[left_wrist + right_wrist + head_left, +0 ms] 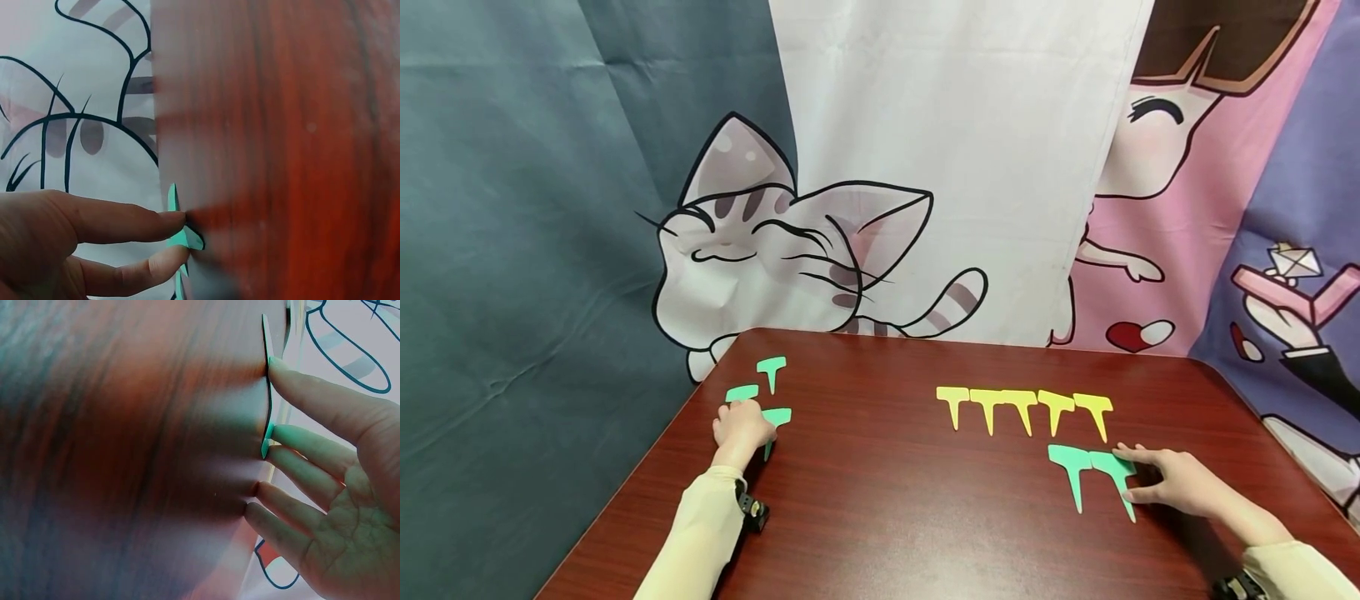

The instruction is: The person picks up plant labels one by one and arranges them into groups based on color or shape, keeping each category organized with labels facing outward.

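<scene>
At the table's left side, my left hand [743, 429] has its thumb and a finger close together on a green T-shaped plant label [182, 237], pinching it at the tabletop. Two green labels show around that hand in the head view, one behind it [742, 392] and one to its right [777, 415], both partly covered. A third green label [771, 367] lies farther back. Over at the right, my right hand [1183, 482] rests spread fingertips on another green label [1112, 467], thumb by its stem. Beside that label lies a matching green label [1070, 458], heads nearly meeting.
Several yellow T-shaped labels [1018, 400] lie in a row behind the right green pair, heads side by side. The dark red wooden table [887, 500] ends at a cartoon-printed cloth [962, 167] hanging behind it. Dark wrist cameras [752, 510] sit at both sleeves.
</scene>
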Demonstrator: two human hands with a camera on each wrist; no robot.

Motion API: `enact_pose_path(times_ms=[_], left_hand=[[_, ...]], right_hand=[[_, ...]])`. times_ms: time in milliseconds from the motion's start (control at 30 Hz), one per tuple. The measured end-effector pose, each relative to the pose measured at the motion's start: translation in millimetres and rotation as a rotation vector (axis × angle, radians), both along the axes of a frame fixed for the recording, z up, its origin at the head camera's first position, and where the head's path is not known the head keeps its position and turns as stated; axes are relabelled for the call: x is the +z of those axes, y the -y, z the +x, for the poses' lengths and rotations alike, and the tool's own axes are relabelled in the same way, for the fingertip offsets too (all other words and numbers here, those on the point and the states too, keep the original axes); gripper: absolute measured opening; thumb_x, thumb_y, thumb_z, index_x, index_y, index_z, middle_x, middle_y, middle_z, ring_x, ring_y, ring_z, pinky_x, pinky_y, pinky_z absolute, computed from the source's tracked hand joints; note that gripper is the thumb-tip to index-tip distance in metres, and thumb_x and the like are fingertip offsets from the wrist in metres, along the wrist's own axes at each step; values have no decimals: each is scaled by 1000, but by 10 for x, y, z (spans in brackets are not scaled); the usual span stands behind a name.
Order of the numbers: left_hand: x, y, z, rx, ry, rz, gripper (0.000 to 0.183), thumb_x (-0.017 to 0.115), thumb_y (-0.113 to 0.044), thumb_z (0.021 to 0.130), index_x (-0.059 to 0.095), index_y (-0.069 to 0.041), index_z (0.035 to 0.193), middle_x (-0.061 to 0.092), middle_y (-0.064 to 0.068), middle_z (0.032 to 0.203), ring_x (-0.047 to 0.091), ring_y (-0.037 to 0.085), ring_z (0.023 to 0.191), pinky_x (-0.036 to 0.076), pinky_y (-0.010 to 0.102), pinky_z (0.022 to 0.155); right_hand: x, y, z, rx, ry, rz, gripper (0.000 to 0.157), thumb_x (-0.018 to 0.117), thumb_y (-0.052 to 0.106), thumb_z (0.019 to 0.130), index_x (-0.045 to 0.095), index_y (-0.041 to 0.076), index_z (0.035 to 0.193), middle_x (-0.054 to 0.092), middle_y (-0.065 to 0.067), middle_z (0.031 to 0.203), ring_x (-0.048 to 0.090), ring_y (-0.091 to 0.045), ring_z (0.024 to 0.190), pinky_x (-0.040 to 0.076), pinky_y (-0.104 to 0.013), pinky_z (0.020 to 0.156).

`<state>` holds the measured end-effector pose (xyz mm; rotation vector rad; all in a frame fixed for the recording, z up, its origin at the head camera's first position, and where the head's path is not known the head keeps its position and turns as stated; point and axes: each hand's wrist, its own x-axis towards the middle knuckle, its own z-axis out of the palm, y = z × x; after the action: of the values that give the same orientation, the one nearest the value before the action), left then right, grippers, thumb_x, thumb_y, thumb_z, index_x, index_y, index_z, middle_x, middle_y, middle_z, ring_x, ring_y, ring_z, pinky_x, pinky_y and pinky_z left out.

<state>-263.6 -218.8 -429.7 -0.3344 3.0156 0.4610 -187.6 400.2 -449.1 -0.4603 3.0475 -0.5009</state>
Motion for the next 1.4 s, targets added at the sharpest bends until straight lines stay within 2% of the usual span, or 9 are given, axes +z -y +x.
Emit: enact_pose_path(times_ms=[233,767,1400], left_hand=[[16,28,5,11,12,38,27,72,-20,76,66,1,90,50,32,114,40,48,106,39,57,88],[9,61,-47,14,30,64,26,73,-21,76,65,1,87,46,34,118,37,47,105,42,50,78],[-27,83,-38,14,9,76,32,72,-23,75,64,5,90,49,32,115,36,46,106,43,50,78]], right_hand=[[1,-1,-4,-2,26,-1,76,80,43,67,59,0,126,55,-37,121,52,-54,111,46,-59,83],[16,-9,-13,-5,32,7,77,80,43,67,59,0,127,55,-37,121,52,-54,111,46,-59,83],[-10,-10,-6,5,4,11,74,80,46,66,62,4,124,57,-36,120,55,-52,108,47,-58,83]])
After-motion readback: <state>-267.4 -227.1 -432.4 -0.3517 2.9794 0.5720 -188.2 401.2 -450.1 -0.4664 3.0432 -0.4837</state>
